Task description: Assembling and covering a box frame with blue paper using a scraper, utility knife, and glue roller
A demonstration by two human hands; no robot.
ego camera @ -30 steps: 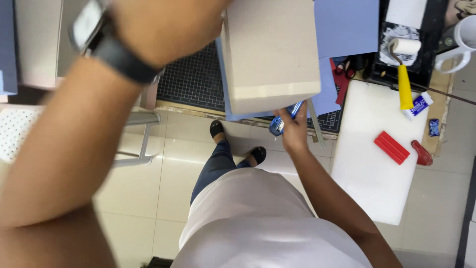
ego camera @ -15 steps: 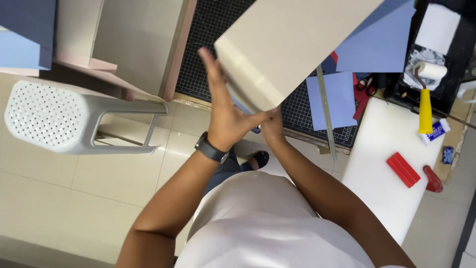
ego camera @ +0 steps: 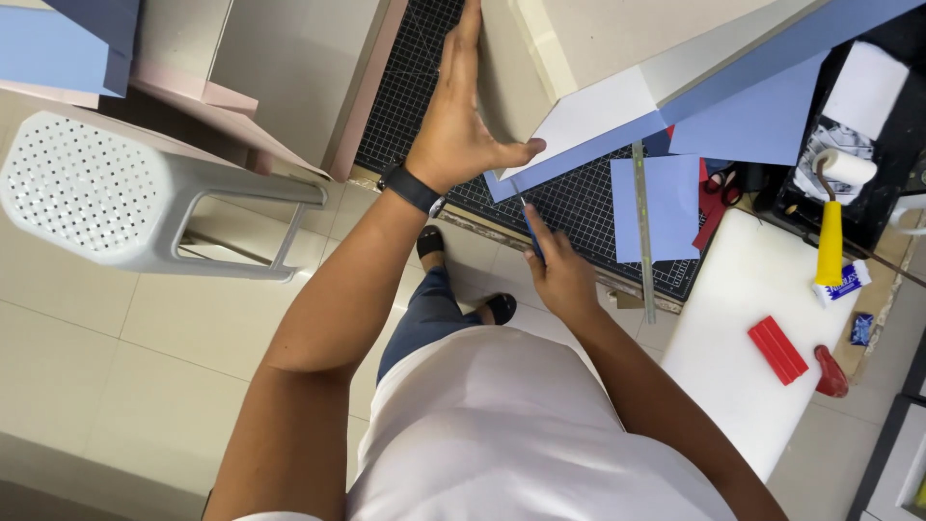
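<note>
Left hand [ego camera: 458,135] now presses the tilted board [ego camera: 598,48] flat-palmed.

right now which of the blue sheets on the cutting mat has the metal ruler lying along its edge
The small blue sheet lying flat beside the metal ruler; the other blue sheet lies farther up, clear of the ruler.

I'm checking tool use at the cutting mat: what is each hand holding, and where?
The right hand grips a blue knife by its handle; the left hand presses flat against the grey board, holding nothing.
</note>
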